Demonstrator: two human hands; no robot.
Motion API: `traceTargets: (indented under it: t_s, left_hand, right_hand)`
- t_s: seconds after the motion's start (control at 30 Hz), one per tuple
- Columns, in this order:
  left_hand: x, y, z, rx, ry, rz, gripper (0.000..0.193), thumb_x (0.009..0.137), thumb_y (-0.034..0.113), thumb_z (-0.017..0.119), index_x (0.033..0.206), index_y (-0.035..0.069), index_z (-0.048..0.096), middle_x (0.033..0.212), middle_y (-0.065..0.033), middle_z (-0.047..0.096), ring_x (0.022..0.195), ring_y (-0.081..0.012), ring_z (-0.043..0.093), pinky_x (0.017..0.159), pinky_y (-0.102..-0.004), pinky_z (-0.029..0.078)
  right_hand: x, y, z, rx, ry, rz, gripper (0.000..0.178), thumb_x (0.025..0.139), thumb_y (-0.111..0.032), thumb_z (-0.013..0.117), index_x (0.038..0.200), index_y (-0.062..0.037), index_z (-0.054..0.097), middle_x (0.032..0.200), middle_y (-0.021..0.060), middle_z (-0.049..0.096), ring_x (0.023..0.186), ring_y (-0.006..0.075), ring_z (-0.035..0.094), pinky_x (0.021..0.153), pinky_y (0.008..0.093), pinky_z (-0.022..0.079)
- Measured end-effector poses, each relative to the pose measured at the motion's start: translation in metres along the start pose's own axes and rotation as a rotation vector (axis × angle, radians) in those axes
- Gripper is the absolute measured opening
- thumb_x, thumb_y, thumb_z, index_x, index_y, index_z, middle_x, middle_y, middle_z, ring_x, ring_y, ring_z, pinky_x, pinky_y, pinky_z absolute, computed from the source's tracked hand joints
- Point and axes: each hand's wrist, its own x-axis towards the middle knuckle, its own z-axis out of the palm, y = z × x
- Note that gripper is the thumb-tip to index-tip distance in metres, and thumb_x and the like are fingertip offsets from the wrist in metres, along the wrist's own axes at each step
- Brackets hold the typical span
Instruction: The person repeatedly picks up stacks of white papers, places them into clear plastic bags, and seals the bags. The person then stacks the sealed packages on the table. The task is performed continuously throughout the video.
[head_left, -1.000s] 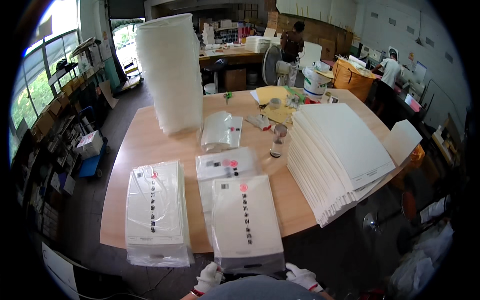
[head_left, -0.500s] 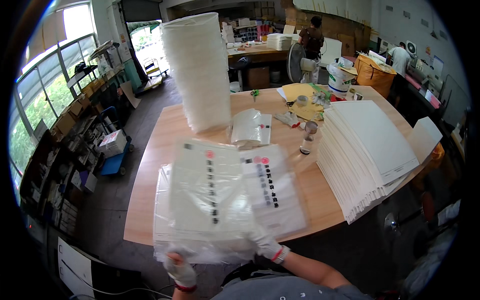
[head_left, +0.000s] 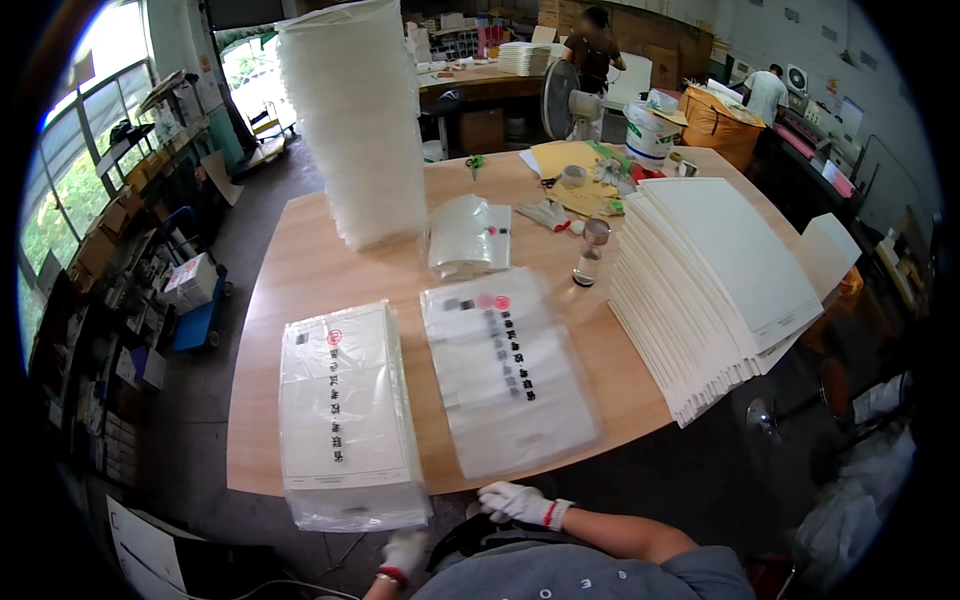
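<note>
Near the table's left front edge lies a stack of clear plastic bags with white printed sheets (head_left: 345, 400), its lower end hanging past the edge. To its right a pile of printed clear plastic bags (head_left: 510, 370) lies flat. My left hand (head_left: 403, 555), in a white glove with a red cuff, is below the stack, apart from it; motion blurs its fingers. My right hand (head_left: 515, 503), gloved alike, is just off the table edge below the bag pile, fingers loosely bent and apart, with nothing in them.
A tall stack of white sheets (head_left: 355, 130) stands at the back left. A smaller bagged pack (head_left: 470, 238) and a glass bottle (head_left: 591, 253) stand mid-table. Large white boards (head_left: 720, 270) fill the right. Behind are a fan (head_left: 562, 100) and two people.
The bagged sheet that both hands held up now lies on the left stack. Both hands have let go and drawn back toward my body; the view has shifted slightly.
</note>
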Motion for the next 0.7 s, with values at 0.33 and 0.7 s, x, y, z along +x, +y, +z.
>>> traceTargets:
  t_s: [0.33,0.7]
  left_hand:
    - [0.069,0.268,-0.008,-0.026,0.533,0.95,0.016,0.072,0.022,0.061,0.085,0.012,0.061,0.084,-0.0091,0.058,0.088,-0.0287,0.051,0.08,-0.0406,0.039]
    - [0.15,0.27,-0.036,-0.953,-0.064,0.872,0.014,0.082,0.017,0.049,0.079,0.008,0.059,0.075,-0.0073,0.058,0.067,-0.0212,0.053,0.068,-0.0337,0.045]
  right_hand:
    - [-0.091,0.033,-0.074,0.068,0.516,0.009,0.035,0.09,-0.03,0.049,0.116,-0.0055,0.048,0.091,0.007,0.059,0.07,0.0125,0.058,0.064,0.026,0.05]
    - [0.025,-0.026,-0.129,-0.155,0.898,-0.245,0.019,0.08,-0.023,0.061,0.086,-0.0057,0.064,0.099,0.0077,0.059,0.087,0.0214,0.057,0.076,0.0323,0.047]
